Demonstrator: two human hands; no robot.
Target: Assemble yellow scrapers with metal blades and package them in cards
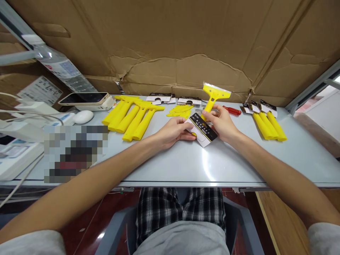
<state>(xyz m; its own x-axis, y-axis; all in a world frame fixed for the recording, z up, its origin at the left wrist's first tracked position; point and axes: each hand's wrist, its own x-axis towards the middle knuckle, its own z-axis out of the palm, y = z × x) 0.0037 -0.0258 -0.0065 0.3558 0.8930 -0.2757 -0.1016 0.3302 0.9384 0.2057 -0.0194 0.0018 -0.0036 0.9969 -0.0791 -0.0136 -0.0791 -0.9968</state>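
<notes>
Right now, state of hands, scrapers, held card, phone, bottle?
Held scraper: tilted, head up
Printed card: tilted, against held scraper's handle
Left hand: gripping printed card
Right hand: gripping held scraper
Left-side yellow scrapers: lying overlapped, no cards visible
Right-side yellow scrapers: lying, cards at far ends
Smartphone: face up, screen dark
Plastic bottle: capped

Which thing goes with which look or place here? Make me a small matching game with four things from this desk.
Things:
1. Held scraper
2. Held card
3. Phone
4. Mouse

Looks and places:
A. white all over
B. lying on a white block
C. mostly yellow
D. black and white, printed

Pairs: 1-C, 2-D, 3-B, 4-A
</notes>
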